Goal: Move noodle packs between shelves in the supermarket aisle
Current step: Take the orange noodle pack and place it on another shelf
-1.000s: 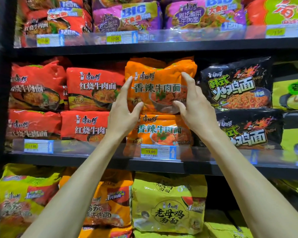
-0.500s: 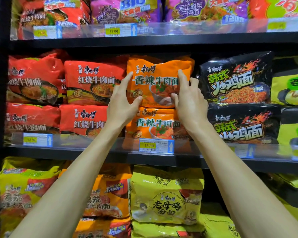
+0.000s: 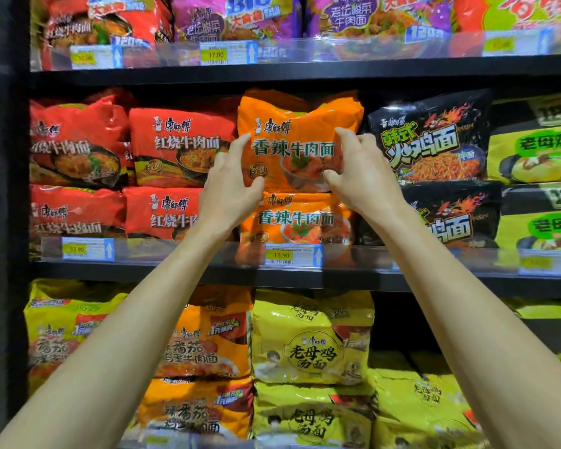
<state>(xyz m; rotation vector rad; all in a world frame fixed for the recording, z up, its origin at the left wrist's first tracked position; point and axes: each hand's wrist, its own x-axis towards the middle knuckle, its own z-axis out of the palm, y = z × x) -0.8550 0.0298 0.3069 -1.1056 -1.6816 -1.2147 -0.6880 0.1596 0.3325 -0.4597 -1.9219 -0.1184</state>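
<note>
An orange noodle pack lies on top of a second orange pack on the middle shelf. My left hand is at the top pack's left edge, fingers curling against its front with the thumb at its lower corner. My right hand is at the pack's right side, fingers bent onto its front and the thumb under its lower edge. Both hands grip the top pack, which still rests on the stack.
Red packs sit left of the orange stack, black packs right, yellow-green ones further right. The upper shelf holds red and purple packs. Below are yellow and orange-yellow packs. A black upright stands left.
Both hands' fingers have gone from straight and spread on the top orange pack to curled, closing in on its two sides. The pack stays on the stack.
</note>
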